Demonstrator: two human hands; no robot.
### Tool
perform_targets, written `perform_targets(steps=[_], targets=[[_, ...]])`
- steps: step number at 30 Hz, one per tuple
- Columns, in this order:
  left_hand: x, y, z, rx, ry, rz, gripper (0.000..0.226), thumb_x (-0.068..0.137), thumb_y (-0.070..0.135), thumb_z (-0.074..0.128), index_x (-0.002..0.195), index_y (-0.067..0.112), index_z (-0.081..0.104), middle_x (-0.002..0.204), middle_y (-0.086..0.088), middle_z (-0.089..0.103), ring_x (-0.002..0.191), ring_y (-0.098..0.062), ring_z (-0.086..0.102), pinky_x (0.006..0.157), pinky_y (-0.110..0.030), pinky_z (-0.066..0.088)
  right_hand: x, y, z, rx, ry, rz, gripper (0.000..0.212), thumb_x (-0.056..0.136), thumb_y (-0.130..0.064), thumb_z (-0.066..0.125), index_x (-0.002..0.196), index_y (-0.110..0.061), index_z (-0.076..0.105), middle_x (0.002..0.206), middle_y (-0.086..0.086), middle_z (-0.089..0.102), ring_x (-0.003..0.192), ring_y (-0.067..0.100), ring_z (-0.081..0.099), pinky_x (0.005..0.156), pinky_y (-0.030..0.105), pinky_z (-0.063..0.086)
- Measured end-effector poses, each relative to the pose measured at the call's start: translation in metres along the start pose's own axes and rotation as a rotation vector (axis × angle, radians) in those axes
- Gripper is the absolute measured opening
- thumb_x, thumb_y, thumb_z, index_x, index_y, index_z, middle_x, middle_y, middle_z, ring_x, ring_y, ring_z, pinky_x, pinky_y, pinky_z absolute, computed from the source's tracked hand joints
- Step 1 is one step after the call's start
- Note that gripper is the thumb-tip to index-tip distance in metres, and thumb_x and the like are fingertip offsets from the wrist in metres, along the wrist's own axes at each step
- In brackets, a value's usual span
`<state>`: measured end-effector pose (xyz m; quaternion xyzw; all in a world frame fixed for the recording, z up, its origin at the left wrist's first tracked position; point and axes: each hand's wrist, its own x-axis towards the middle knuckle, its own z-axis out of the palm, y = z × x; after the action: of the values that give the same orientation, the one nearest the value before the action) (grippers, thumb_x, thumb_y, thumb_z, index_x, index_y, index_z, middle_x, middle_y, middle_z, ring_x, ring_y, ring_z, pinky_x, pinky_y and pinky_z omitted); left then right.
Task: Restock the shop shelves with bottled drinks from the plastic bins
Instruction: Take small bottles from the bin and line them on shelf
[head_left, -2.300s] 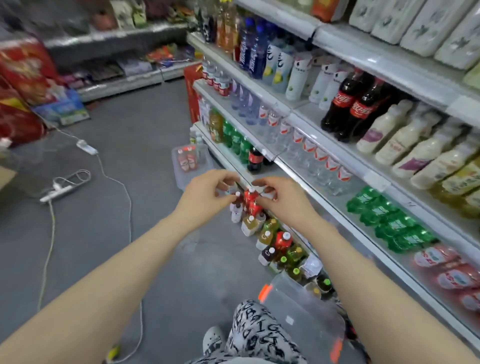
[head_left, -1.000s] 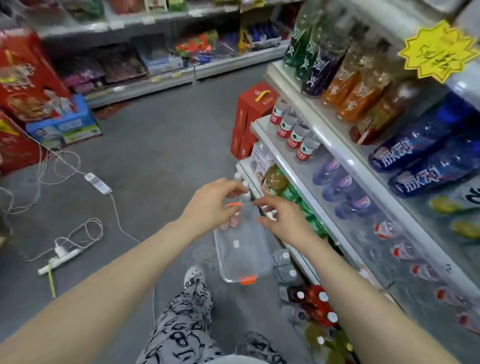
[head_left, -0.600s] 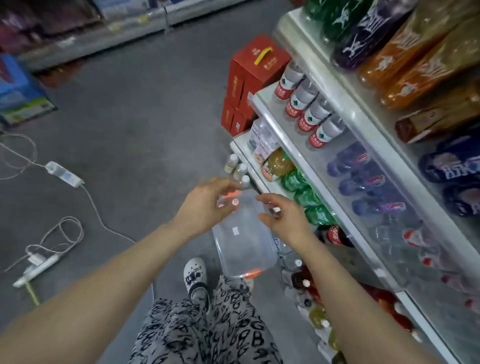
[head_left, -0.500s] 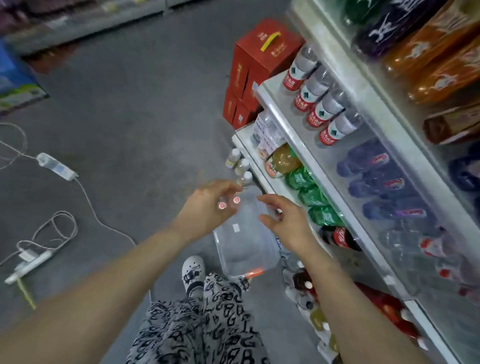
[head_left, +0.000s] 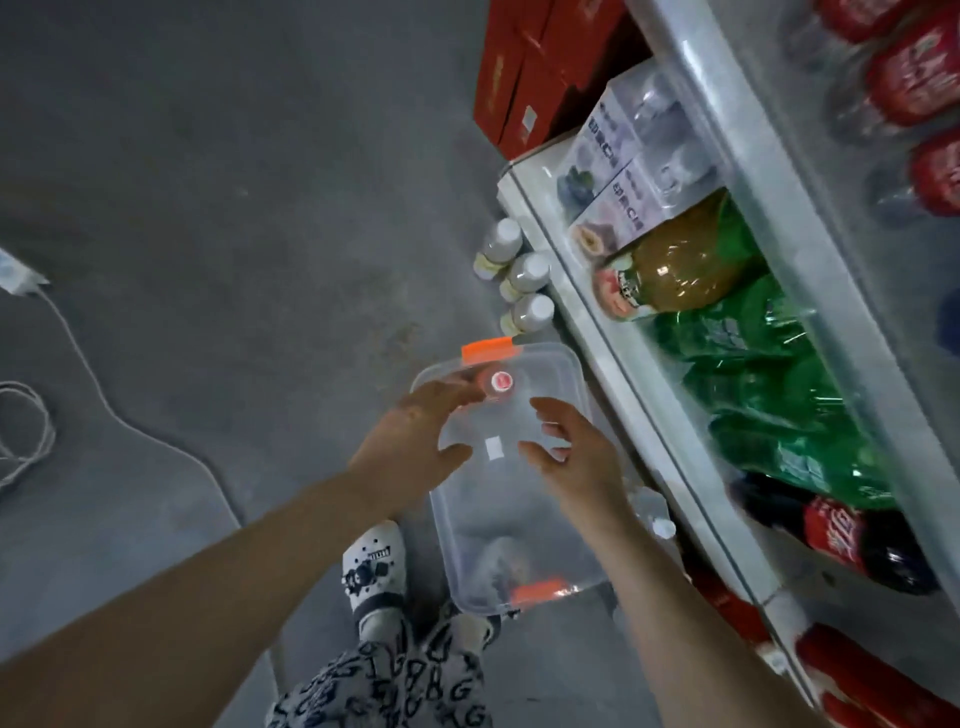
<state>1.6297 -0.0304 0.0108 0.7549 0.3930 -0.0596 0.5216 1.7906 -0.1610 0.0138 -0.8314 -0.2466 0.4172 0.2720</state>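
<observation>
Two hands over the clear plastic bin (head_left: 498, 519), which sits on the grey floor (head_left: 234, 182) with an orange latch at its far end and another at its near end. Left hand (head_left: 415, 447): fingers stretched toward the bin's far end, thumb splayed wide, nothing clamped. Its fingertips are at a red-capped bottle (head_left: 502, 381) standing inside the bin by the far latch. Motion blur there, so I cannot tell if they touch it. Right hand (head_left: 576, 462): above the bin's middle, fingers loosely curled, palm turned toward the left hand, holding nothing. Three white-capped bottles (head_left: 527, 273) stand in a row on the floor just beyond the bin's far end. Bottom shelf (head_left: 623, 364) runs along the bin's right side. On it lie an amber bottle (head_left: 675, 265), green bottles (head_left: 769, 395) and a cola bottle (head_left: 852, 540). Red cartons (head_left: 524, 78) sit further beyond the bin, past the white-capped row. White clog (head_left: 371, 571) at the bin's near-left corner.
</observation>
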Motion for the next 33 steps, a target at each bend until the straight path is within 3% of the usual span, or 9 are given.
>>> perform_targets(steps=[3,8,10,16,20,25,33], targets=[[0.04,-0.029,0.029,0.034,-0.035,0.029,0.064,0.079,0.011,0.075,0.138,0.023,0.053,0.141,-0.001,0.055,0.126,-0.027,0.054,0.106,-0.044,0.044,0.038,0.04,0.026,-0.003,0.008,0.024,0.048,0.085,-0.011,0.077,0.128,-0.025,0.06,0.118,-0.014,0.06,0.106,0.013,0.061,0.093,0.036,0.052],[0.096,-0.068,0.069,0.177,-0.055,0.043,0.07,0.082,0.014,0.073,0.146,0.022,0.044,0.149,0.0,0.047,0.138,-0.023,0.042,0.113,-0.032,0.029,0.096,0.088,0.062,0.007,-0.003,0.051,0.058,0.085,-0.017,0.079,0.137,-0.021,0.054,0.126,-0.011,0.058,0.117,0.018,0.059,0.103,0.043,0.049],[0.111,-0.081,0.084,0.185,-0.039,0.048,0.07,0.082,0.011,0.072,0.146,0.021,0.045,0.149,-0.001,0.048,0.138,-0.024,0.043,0.114,-0.034,0.031,0.115,0.104,0.073,-0.007,0.007,0.028,0.058,0.084,-0.017,0.079,0.137,-0.02,0.054,0.127,-0.01,0.059,0.12,0.023,0.06,0.103,0.046,0.049],[0.139,-0.109,0.113,0.329,-0.041,0.043,0.069,0.09,0.021,0.065,0.151,0.031,0.034,0.153,0.007,0.042,0.138,-0.021,0.042,0.111,-0.034,0.036,0.147,0.135,0.1,0.049,-0.018,-0.016,0.05,0.082,-0.024,0.081,0.128,-0.028,0.061,0.122,-0.013,0.068,0.113,0.005,0.062,0.1,0.035,0.05],[0.149,-0.12,0.117,0.364,-0.067,0.041,0.071,0.09,0.022,0.065,0.152,0.033,0.031,0.153,0.01,0.04,0.136,-0.02,0.043,0.106,-0.031,0.036,0.155,0.144,0.113,0.107,0.034,-0.018,0.037,0.087,-0.033,0.077,0.121,-0.035,0.063,0.113,-0.019,0.069,0.105,-0.006,0.061,0.094,0.036,0.054],[0.155,-0.13,0.118,0.411,-0.097,0.037,0.073,0.089,0.022,0.065,0.152,0.033,0.03,0.153,0.007,0.042,0.135,-0.023,0.044,0.108,-0.034,0.037,0.158,0.149,0.117,0.133,0.085,-0.055,0.031,0.089,-0.034,0.075,0.119,-0.032,0.065,0.111,-0.012,0.072,0.106,0.006,0.066,0.092,0.042,0.056],[0.149,-0.115,0.114,0.408,-0.093,0.109,0.062,0.09,0.02,0.062,0.146,0.035,0.041,0.145,0.005,0.051,0.133,-0.023,0.047,0.105,-0.036,0.041,0.148,0.146,0.104,0.051,0.086,-0.065,0.024,0.096,-0.037,0.066,0.117,-0.026,0.064,0.105,-0.012,0.07,0.099,0.013,0.066,0.086,0.036,0.055]])
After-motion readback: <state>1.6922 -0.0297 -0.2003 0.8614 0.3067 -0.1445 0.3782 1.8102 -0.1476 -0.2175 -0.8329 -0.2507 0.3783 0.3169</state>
